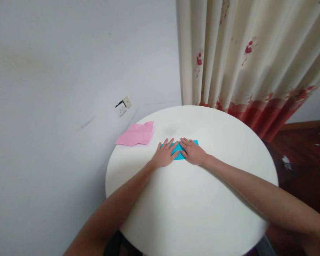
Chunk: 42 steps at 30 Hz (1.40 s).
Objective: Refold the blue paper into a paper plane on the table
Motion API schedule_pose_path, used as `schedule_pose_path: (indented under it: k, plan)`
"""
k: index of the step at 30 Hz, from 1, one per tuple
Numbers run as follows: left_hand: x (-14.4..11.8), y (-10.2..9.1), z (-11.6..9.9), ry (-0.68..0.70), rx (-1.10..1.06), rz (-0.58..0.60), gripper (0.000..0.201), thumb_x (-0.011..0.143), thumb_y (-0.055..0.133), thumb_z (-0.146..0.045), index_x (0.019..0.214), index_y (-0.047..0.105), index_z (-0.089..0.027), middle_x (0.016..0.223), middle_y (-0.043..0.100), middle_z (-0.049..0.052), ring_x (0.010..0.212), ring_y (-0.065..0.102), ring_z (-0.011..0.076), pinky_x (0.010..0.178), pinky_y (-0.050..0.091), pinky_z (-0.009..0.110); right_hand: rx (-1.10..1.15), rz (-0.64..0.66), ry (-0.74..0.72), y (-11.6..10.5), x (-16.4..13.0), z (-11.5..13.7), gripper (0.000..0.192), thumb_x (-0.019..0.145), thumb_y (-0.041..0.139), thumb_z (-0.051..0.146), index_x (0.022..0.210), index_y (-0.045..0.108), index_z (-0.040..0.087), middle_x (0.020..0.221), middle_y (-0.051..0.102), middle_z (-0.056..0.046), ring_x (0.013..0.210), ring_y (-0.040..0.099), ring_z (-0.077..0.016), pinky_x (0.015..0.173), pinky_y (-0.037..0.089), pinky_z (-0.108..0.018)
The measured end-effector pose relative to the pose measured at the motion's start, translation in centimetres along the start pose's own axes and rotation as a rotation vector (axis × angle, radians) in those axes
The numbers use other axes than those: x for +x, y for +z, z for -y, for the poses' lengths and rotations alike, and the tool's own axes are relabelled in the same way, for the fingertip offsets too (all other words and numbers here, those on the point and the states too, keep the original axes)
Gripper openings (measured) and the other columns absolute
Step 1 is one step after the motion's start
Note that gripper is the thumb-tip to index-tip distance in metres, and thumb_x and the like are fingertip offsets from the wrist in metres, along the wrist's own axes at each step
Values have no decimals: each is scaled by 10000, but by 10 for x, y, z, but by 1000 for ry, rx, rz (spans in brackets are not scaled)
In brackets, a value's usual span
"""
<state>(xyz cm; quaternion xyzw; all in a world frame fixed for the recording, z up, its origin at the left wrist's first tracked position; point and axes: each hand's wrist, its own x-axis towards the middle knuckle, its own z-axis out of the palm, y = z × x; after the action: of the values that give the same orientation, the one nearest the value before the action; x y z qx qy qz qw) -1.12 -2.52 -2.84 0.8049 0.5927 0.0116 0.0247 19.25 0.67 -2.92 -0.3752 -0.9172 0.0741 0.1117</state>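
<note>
Both hands press flat, fingers spread, on a blue paper (179, 150) at the far middle of a round white tabletop (192, 199): the left hand (164, 155) covers its left end, the right hand (193, 152) its right, neither gripping it. The sheet appears partly folded, with diagonal creases meeting between the hands, and looks unfinished. Pink paper (136, 134) lies near the tabletop's left edge. Behind stand a pale wall, a wall socket (123, 105) and a floral curtain (245, 60).
</note>
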Motion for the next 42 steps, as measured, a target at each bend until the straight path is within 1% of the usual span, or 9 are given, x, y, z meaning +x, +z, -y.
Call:
schedule_pose_path:
  k: [12,17,22,28,32,38,42]
  plan:
    - [-1,0,-1,4,8,-6,616,1043,278,-559,1599,246,-296,1684,178,45,1542,149,349,1202,175,617,-5,-10,-2,1,0,0,598,1036,359,358,1529,374,19,1608,333,-205,1507,277,-297,1225,237,-457]
    - [0,2,1,4,1,-11,615,1041,275,-564,1601,238,-312,1685,179,40,1545,141,346,1202,169,622,-2,-11,2,0,-1,1,593,1037,351,351,1527,377,18,1606,338,-205,1508,277,-291,1225,237,-456]
    - [1,4,2,9,0,-19,591,1041,284,-562,1591,263,-346,1685,181,29,1544,144,348,1198,168,630,-7,3,11,-1,-1,1,588,1034,360,348,1527,380,28,1610,332,-200,1506,282,-290,1226,234,-452]
    - [1,4,3,15,-3,-20,599,1039,282,-566,1594,257,-340,1685,179,32,1543,146,351,1199,172,627,-7,1,9,-1,0,1,589,1037,355,347,1530,374,25,1612,329,-199,1508,277,-291,1226,234,-456]
    - [1,5,4,12,2,-24,599,1038,277,-571,1594,250,-350,1687,173,23,1545,140,347,1201,164,625,-8,5,4,-1,0,0,593,1028,376,343,1528,378,23,1608,335,-202,1505,285,-288,1224,240,-450]
    - [2,7,5,6,1,-16,602,1034,271,-584,1595,238,-367,1687,169,10,1546,133,346,1202,150,631,-7,7,4,-1,0,0,595,1033,362,349,1529,373,21,1611,328,-200,1509,277,-282,1227,237,-445]
    - [2,7,5,11,6,-27,601,1036,278,-577,1594,247,-356,1687,170,17,1545,137,351,1199,156,633,-3,4,7,0,0,0,595,1035,360,352,1530,374,22,1612,327,-200,1511,270,-284,1229,230,-449]
